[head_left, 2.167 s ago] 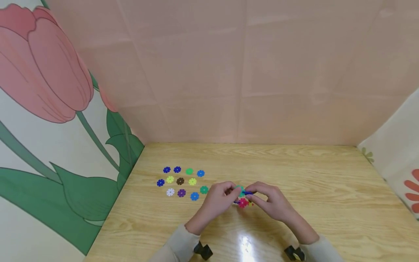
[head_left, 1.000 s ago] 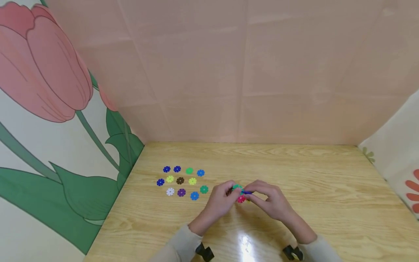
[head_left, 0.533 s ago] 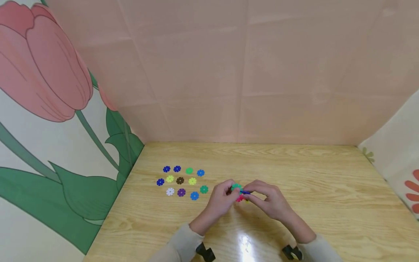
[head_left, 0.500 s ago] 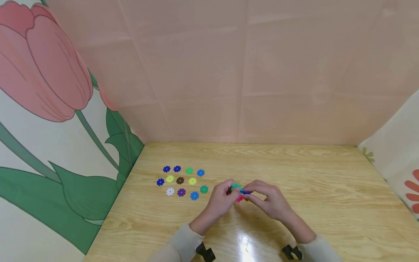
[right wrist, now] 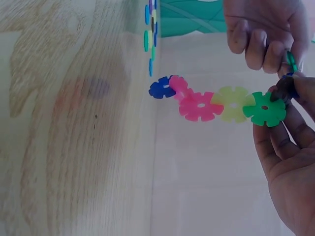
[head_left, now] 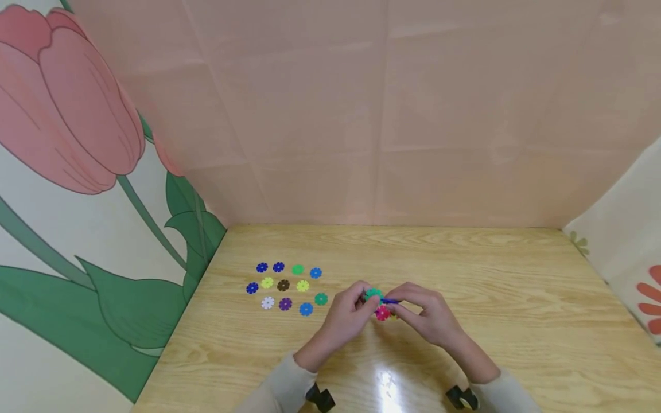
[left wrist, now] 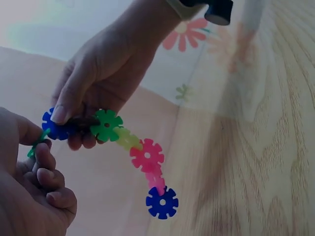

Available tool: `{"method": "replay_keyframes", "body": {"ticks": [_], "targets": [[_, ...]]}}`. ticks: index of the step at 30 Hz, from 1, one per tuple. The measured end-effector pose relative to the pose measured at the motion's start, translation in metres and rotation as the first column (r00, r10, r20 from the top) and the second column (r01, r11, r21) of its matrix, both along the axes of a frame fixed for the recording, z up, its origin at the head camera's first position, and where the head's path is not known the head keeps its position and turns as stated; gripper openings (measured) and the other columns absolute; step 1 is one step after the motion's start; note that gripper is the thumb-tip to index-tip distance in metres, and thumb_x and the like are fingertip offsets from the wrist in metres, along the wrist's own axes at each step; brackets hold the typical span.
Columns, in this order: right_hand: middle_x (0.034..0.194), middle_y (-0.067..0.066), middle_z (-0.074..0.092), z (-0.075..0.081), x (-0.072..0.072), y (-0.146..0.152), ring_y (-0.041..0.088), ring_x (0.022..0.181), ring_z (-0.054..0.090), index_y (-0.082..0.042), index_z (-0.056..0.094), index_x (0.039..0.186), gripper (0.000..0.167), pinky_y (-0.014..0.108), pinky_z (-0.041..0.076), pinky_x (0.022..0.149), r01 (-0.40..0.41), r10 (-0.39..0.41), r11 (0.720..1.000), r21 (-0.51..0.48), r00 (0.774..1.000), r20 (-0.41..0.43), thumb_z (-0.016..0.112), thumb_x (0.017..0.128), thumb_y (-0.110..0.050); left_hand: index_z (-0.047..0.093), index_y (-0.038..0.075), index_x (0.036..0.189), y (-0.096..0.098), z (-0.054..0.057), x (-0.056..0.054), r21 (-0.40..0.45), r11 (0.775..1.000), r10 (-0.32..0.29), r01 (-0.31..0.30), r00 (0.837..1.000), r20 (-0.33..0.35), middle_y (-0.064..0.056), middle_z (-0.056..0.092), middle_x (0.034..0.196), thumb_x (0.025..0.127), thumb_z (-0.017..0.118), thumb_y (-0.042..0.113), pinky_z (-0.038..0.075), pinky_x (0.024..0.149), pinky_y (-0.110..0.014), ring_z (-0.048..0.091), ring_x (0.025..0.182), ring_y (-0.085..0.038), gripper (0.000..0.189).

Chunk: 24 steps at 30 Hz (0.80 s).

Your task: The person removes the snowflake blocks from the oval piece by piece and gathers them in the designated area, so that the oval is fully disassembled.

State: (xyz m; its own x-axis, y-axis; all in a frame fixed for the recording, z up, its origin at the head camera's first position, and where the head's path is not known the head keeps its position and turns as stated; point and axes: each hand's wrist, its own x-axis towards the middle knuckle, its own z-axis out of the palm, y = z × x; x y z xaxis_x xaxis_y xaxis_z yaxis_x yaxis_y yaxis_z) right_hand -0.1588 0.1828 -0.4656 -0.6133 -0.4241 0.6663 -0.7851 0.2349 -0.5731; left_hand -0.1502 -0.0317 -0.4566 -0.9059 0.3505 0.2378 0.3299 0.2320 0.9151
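Note:
Both hands meet above the table over a chain of interlocked plastic snowflake discs. My left hand (head_left: pixel 347 312) pinches a green snowflake disc (head_left: pixel 373 295), seen edge-on in the left wrist view. Its rim meets the blue snowflake disc (left wrist: pixel 56 130) at the chain's near end, which my right hand (head_left: pixel 431 315) pinches between thumb and fingers. From there the chain runs through a dark disc partly hidden by fingers, a green disc (right wrist: pixel 265 109), a pale yellow disc (right wrist: pixel 233 104) and two pink ones, ending in a dangling blue disc (left wrist: pixel 162 202).
Loose snowflake discs in blue, green, yellow, white and purple lie flat left of the hands, around a brown disc (head_left: pixel 283 285). The wooden table (head_left: pixel 490 275) backs onto a pink sheet (head_left: pixel 310 143). Flower-printed panels stand at both sides.
Compared with the earliest frame, both hands have risen slightly, and the green disc has shifted a little left and up. Both grips stay the same, and the loose discs stay put.

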Motion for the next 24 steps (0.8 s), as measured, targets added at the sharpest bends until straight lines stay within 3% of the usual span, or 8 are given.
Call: {"method": "replay_keyframes", "body": {"ticks": [6,12,17,24], "targets": [[0.097,-0.001,0.075,0.002,0.002,-0.001,0.01,0.087,0.068,-0.015,0.076,0.102,0.032,0.017,0.053,0.071,0.041,-0.041,0.999,0.019,0.999,0.024,0.076,0.082,0.011,0.06,0.012,0.125,-0.006,-0.001,-0.002,0.05,0.999,-0.015,0.016,1.0,-0.019,0.004,0.058,0.081,0.098,0.069,0.026,0.041,0.061,-0.017,0.047,0.067,-0.006,0.031],[0.096,-0.002,0.074,0.001,0.001,-0.001,0.011,0.089,0.069,-0.014,0.076,0.101,0.032,0.017,0.053,0.072,0.044,-0.044,0.999,0.019,0.999,0.017,0.077,0.082,0.011,0.065,0.02,0.124,-0.014,0.004,-0.004,-0.014,0.999,-0.042,0.042,0.999,-0.005,0.006,0.061,0.088,0.092,0.076,0.03,0.044,0.063,-0.018,0.051,0.072,-0.005,0.035],[0.096,-0.003,0.074,-0.002,-0.001,-0.001,0.01,0.089,0.069,-0.015,0.076,0.101,0.033,0.018,0.054,0.073,0.048,-0.049,0.998,0.033,0.999,0.007,0.077,0.081,0.011,0.065,0.024,0.128,-0.02,0.006,-0.006,-0.084,0.995,-0.065,0.063,0.998,-0.023,0.008,0.062,0.091,0.093,0.075,0.03,0.045,0.062,-0.018,0.053,0.074,-0.006,0.037],[0.099,-0.003,0.075,-0.003,0.0,-0.002,0.013,0.089,0.071,-0.016,0.076,0.103,0.029,0.02,0.056,0.075,0.047,-0.048,0.998,0.039,0.998,0.029,0.075,0.085,0.007,0.067,0.025,0.127,-0.032,0.006,-0.006,-0.142,0.989,-0.039,0.035,0.999,-0.024,0.01,0.063,0.091,0.093,0.074,0.032,0.042,0.061,-0.018,0.052,0.075,-0.006,0.035]]}}
